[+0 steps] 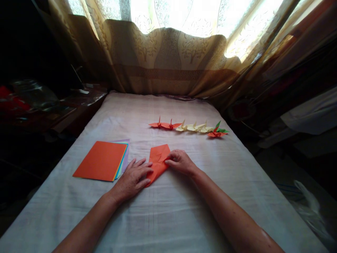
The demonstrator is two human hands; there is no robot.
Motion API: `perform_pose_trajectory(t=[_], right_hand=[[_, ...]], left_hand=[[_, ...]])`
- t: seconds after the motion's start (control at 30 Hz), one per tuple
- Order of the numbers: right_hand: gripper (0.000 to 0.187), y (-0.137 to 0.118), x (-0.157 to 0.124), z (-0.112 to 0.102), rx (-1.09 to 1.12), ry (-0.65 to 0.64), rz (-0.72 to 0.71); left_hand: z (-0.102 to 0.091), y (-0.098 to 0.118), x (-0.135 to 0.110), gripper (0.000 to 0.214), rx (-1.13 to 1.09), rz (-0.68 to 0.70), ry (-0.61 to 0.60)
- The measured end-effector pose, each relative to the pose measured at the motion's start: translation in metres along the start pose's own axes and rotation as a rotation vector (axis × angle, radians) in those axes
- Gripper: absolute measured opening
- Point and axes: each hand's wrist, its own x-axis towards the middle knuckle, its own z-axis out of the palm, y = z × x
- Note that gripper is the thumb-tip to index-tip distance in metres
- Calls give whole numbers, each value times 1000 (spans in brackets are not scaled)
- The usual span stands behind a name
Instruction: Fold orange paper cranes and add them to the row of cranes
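Note:
A partly folded sheet of orange origami paper (159,158) lies on the cloth-covered surface in front of me, creased across its middle. My left hand (135,175) rests flat on its left edge, fingers spread and pointing toward the paper. At the right edge, my right hand (181,161) pinches the paper between thumb and fingers. Just left of my left hand is a stack of square coloured paper (100,161) with an orange sheet on top; yellow, blue, pale green and lilac edges stick out on its right side.
Beyond my hands runs a row of folded paper cranes: red-orange ones (159,124) at left, cream ones (195,128) in the middle, and an orange one (217,134) beside a green one (222,130) at right. Patterned curtains (168,52) hang behind the white cloth (168,218).

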Motion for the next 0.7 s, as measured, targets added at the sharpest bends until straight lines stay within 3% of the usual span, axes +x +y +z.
perform_pose_trajectory(t=[0.23,0.53,0.7], right_hand=[[3,-3,3,20,-109,152,25],[2,-1,1,23,-94,159,18],[17,0,1,27,-122,190,36]], left_hand=[[2,-2,-3,26,-28,-11,32],[0,4,-3,25,-14,-44,64],[1,6,-4,29,10,-55,64]])
